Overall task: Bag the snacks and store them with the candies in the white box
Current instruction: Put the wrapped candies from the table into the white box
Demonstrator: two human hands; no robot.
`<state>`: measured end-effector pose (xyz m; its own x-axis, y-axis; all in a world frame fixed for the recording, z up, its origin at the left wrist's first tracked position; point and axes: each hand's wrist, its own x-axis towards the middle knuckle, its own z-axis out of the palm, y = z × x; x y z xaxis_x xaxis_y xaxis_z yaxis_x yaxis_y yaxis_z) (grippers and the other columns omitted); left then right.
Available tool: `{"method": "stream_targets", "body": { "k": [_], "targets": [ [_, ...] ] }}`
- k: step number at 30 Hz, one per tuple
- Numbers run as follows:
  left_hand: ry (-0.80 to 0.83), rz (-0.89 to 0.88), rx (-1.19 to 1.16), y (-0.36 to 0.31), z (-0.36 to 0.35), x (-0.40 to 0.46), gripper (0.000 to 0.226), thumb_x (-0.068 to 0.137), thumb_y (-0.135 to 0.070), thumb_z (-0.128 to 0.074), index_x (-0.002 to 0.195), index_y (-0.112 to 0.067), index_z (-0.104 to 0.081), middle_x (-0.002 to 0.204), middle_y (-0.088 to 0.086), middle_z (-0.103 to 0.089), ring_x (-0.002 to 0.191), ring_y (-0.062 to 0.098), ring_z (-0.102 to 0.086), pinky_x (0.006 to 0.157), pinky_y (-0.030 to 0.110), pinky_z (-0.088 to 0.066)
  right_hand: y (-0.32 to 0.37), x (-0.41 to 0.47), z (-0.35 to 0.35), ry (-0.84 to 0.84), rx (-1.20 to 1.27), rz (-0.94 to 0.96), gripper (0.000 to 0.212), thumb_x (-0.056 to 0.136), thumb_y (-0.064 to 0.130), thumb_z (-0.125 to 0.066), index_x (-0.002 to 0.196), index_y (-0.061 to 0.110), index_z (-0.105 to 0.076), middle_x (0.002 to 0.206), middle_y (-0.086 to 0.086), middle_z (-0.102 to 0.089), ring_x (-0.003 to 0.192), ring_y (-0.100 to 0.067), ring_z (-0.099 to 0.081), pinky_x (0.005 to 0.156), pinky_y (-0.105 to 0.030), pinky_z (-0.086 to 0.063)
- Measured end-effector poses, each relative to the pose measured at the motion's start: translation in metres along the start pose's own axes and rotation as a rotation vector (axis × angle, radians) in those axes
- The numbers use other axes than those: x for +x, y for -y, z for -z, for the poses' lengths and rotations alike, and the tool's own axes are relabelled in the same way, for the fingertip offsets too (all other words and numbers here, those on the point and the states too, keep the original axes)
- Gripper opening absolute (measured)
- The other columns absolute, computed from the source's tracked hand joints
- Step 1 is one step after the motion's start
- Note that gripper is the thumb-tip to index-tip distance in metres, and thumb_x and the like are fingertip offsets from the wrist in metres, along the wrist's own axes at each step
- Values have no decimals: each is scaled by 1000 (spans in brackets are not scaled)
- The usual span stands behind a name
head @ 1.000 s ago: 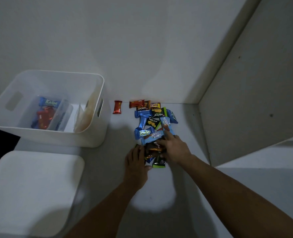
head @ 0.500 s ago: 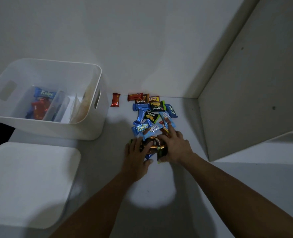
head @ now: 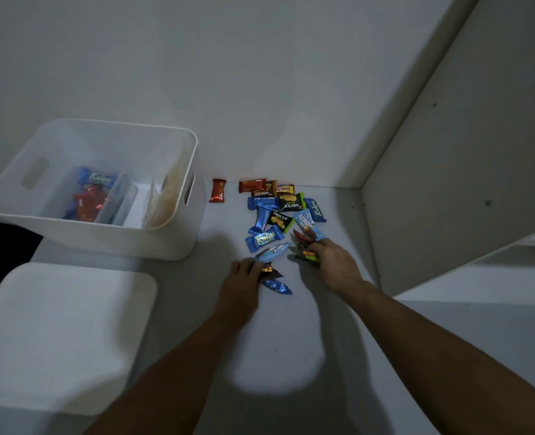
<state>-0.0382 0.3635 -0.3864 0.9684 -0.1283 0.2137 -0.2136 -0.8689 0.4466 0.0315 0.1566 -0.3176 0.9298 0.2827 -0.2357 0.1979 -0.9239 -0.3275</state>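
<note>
Head view: white box point(head: 178, 243) held some bagged sweets; both hands, left hand point(head: 242, 282) and right hand point(head: 335, 265), grasped loose snacks point(head: 278, 215), unbagged

I see two bare forearms reaching in from the bottom edge, no sleeves, watch or rings showing, ending in a left hand point(head: 239, 285) and right hand point(head: 337, 266).

A flat white lid point(head: 62, 334) with rounded corners lies at the lower left on the pale grey surface point(head: 275, 365). A plain white wall point(head: 260, 73) rises behind, and a white panel point(head: 467, 171) with a few dark specks stands at the right, meeting it in a corner.
</note>
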Motion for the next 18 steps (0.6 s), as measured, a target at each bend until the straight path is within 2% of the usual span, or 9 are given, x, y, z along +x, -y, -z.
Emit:
{"method": "stream_targets", "body": {
  "k": [4,7,9,11,14,18],
  "targets": [
    [39,-7,35,-1,25,15,32,77,1,-60,107,-10,-60,102,10,-64,87,26,-54,62,36,-54,19,7,26,40,-24,-24,44,87,25,-64,131,27,-56,120,-8,-60,106,-26,-56,80,-33,-46],
    [32,-118,37,4,45,25,25,87,-10,-48,106,-3,-63,95,15,-65,77,28,-56,61,38,-52,32,11,49,51,14,-51,49,82,22,-69,129,29,-58,112,-8,-66,97,-25,-61,72,-28,-46],
    [30,-122,-19,3,62,30,30,90,-14,-42,110,-4,-62,102,15,-63,82,29,-55,66,43,-52,41,12,63,52,3,-56,48,80,24,-70,127,30,-60,110,-9,-67,93,-25,-63,65,-26,-42],
    [35,-59,-50,1,77,36,30,91,-12,-46,118,-9,-57,120,12,-57,99,28,-53,78,45,-51,50,12,74,50,5,-64,45,80,24,-71,124,29,-62,108,-9,-67,89,-25,-64,60,-25,-40],
    [68,-9,-35,1,91,41,31,92,-11,-52,122,-16,-53,128,5,-50,111,24,-48,87,42,-49,63,13,83,27,50,-92,37,78,25,-72,114,23,-66,106,-10,-68,93,-28,-64,66,-25,-41],
    [74,-19,-83,6,111,47,27,93,-13,-52,119,-19,-53,118,2,-54,105,17,-47,87,38,-49,79,15,91,34,98,-115,38,74,22,-76,110,20,-67,98,-9,-68,96,-30,-63,70,-26,-43]
  ]
}}
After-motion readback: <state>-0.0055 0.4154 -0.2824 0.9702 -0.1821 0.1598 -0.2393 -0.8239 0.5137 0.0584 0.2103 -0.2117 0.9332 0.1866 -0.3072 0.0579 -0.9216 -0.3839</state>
